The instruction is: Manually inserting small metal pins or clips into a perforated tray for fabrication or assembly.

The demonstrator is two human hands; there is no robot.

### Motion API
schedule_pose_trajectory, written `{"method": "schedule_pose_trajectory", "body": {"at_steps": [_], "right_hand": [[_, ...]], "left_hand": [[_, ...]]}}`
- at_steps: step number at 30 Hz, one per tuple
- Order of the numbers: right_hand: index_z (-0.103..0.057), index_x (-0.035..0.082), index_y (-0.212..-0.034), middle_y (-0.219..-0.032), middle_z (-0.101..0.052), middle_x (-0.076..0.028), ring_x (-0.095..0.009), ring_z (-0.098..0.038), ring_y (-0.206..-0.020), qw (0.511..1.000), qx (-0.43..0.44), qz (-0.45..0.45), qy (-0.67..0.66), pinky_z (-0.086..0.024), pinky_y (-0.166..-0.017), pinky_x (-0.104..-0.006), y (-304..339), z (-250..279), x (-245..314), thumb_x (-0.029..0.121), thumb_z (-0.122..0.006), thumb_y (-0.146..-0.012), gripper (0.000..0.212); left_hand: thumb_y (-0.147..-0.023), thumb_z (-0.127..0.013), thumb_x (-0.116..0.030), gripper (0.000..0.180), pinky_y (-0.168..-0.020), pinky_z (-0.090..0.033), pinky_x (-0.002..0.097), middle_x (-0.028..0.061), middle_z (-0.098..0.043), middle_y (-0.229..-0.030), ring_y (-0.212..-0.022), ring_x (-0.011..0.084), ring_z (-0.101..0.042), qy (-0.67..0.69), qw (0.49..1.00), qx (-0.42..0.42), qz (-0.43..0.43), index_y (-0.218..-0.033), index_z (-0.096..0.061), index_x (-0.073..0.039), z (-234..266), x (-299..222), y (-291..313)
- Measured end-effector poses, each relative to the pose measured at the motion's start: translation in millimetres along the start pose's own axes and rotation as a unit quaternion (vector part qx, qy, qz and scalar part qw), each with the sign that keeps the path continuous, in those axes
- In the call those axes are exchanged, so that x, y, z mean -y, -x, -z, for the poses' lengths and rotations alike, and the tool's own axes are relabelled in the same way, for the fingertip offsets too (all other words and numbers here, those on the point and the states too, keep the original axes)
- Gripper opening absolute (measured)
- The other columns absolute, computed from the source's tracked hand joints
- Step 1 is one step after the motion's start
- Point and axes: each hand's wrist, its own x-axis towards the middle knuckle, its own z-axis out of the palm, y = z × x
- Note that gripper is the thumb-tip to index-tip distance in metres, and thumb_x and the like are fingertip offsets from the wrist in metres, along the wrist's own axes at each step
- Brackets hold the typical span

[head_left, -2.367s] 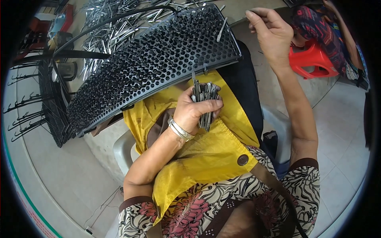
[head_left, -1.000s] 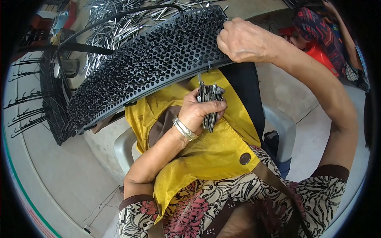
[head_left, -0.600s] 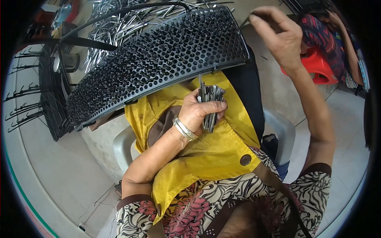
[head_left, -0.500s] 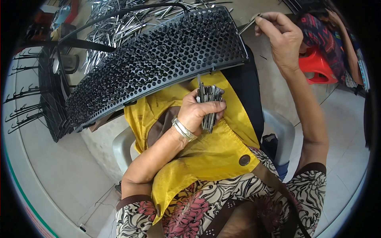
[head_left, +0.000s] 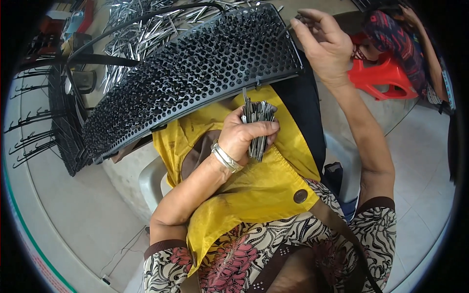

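Note:
A bundle of thin metal strips (head_left: 260,111) stands roughly upright in my left hand (head_left: 235,137), which is closed round it above my yellow apron (head_left: 254,190). Beyond it lies a curved black rack (head_left: 215,99) full of round holes. Dark strip ends crowd the rack's left and middle holes, while many holes toward its near right edge look unfilled. At the rack's far right corner, my right hand (head_left: 328,51) pinches one thin metal strip (head_left: 285,32). This strip slants down over the holes; whether its tip is inside one cannot be made out.
Loose metal strips (head_left: 141,34) lie heaped behind the rack. A black strap (head_left: 161,13) arches over its far side. Black hooked rods (head_left: 36,117) stick out at the left. A red stool (head_left: 383,78) and another person (head_left: 398,44) are at the far right.
My right hand has moved left with its strip, bringing the strip from beside the rack's right edge to over the holes. My left hand keeps its bundle in nearly the same place.

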Motion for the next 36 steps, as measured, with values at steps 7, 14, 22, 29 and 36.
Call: {"method": "schedule_pose_trajectory", "body": {"at_steps": [7, 14, 22, 29, 36], "right_hand": [[-0.059, -0.002, -0.085, -0.074, -0.057, -0.012, -0.027, -0.057, -0.065, 0.934, 0.100, 0.289, 0.184, -0.046, -0.060, -0.0304, -1.3, -7.6, -3.6, -0.003, -0.062, -0.070, 0.015], [-0.060, -0.002, -0.087, -0.071, -0.058, -0.007, -0.016, -0.056, -0.062, 0.959, 0.117, 0.189, 0.176, -0.044, -0.056, -0.0226, 18.1, 1.6, 32.3, 0.001, -0.063, -0.074, 0.013], [-0.061, -0.003, -0.087, -0.069, -0.058, 0.000, -0.002, -0.051, -0.062, 0.895, 0.341, -0.221, -0.182, -0.041, -0.054, -0.0153, 38.0, 0.8, 70.1, 0.004, -0.060, -0.079, 0.010], [-0.060, -0.002, -0.084, -0.067, -0.057, 0.000, -0.004, -0.049, -0.057, 0.950, 0.183, -0.222, -0.120, -0.040, -0.052, -0.0164, 34.8, 2.0, 68.0, 0.002, -0.058, -0.080, 0.006], [-0.062, -0.001, -0.086, -0.071, -0.059, 0.000, -0.004, -0.052, -0.061, 0.998, 0.027, -0.059, 0.012, -0.042, -0.054, -0.0168, 17.2, -14.8, 49.4, 0.002, -0.060, -0.079, 0.008]], "left_hand": [[-0.067, -0.065, 0.005, 0.023, -0.044, -0.041, 0.0243, 0.0074, -0.056, -0.065, -0.050, 0.0144, -0.053, 0.006, 1.000, 0.013, -0.006, -0.086, -0.052, 0.001, 0.0, -1.3, 0.5], [-0.067, -0.065, 0.005, 0.026, -0.044, -0.041, 0.0235, 0.0067, -0.056, -0.065, -0.050, 0.0131, -0.053, 0.002, 0.999, 0.035, -0.022, -0.090, -0.054, 0.002, 3.9, -1.7, 4.1], [-0.065, -0.067, 0.005, 0.030, -0.049, -0.043, 0.0211, 0.0049, -0.057, -0.066, -0.052, 0.0111, -0.054, -0.069, 0.989, 0.129, 0.021, -0.092, -0.055, 0.001, 1.1, -8.3, 9.2], [-0.067, -0.065, 0.006, 0.031, -0.049, -0.042, 0.0228, 0.0080, -0.057, -0.069, -0.054, 0.0135, -0.053, -0.080, 0.989, 0.123, 0.024, -0.095, -0.055, 0.003, 7.1, -3.9, 10.0], [-0.067, -0.065, 0.006, 0.028, -0.048, -0.044, 0.0229, 0.0078, -0.058, -0.067, -0.052, 0.0132, -0.055, -0.038, 0.995, 0.094, 0.025, -0.092, -0.055, 0.003, 6.8, -3.6, 9.4]]}}
